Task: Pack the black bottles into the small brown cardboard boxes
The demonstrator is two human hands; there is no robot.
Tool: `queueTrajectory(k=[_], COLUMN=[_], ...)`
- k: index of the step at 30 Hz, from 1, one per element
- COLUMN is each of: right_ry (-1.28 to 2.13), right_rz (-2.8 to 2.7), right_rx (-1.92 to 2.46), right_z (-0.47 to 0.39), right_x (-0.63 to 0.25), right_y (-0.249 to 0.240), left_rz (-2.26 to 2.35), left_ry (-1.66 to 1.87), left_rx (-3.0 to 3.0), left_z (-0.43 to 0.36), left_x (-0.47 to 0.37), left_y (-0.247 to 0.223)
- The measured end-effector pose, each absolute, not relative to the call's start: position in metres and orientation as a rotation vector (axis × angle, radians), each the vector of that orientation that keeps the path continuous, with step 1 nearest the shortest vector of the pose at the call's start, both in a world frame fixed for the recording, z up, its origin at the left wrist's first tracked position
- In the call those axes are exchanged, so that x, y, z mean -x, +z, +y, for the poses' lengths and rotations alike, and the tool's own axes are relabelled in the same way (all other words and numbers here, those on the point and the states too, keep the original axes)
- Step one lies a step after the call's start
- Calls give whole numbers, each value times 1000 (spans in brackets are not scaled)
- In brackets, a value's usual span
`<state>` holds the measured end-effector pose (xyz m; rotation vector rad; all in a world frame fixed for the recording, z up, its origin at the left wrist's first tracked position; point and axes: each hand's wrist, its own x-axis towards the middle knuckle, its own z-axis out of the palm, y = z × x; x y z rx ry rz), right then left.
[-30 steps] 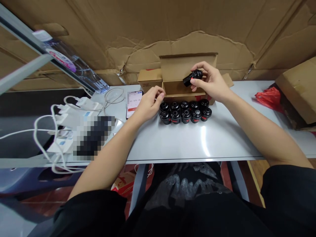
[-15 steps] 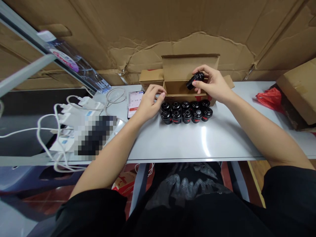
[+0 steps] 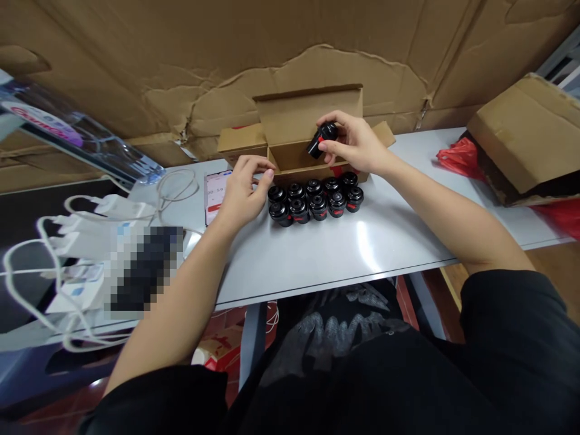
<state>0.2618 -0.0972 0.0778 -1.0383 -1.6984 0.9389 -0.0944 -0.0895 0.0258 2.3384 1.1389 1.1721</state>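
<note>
My right hand (image 3: 351, 142) pinches a small black cylinder with a wide round head and a red mark (image 3: 316, 147). It is tilted, narrow end down to the left, over an open cardboard box (image 3: 290, 158). My left hand (image 3: 248, 187) is by the box's front left corner, fingers loosely bent and thumb apart, holding nothing; whether its fingertips touch the box I cannot tell. In front of the box, several similar black pieces with red marks (image 3: 318, 207) stand upright in two rows on the white table (image 3: 290, 260).
A phone with a timer (image 3: 215, 196) lies left of my left hand. Further left are white chargers and cables (image 3: 90, 229) and a water bottle (image 3: 90, 136). At the right stand a red plastic bag (image 3: 460, 158) and a larger cardboard box (image 3: 521, 133). Cardboard (image 3: 272, 36) lines the back.
The whole view has shifted, so the table and box appear further left. My right hand still holds the black cylinder above the box, and my left hand stays by its corner.
</note>
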Motion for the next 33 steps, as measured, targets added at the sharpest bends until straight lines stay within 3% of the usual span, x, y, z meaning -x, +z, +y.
queueTrajectory(k=[10, 25, 33], right_ry=[921, 720, 866], right_rz=[-1852, -1923, -1983], right_rx=[843, 1178, 1038], right_z=[-90, -116, -91], right_x=[-273, -260, -224], right_y=[76, 105, 109], left_rz=[1158, 1234, 1237], left_ry=[1150, 1075, 1165], left_rx=[-2365, -2440, -2415], left_z=[-93, -102, -109], left_x=[91, 86, 89], left_y=[29, 39, 38])
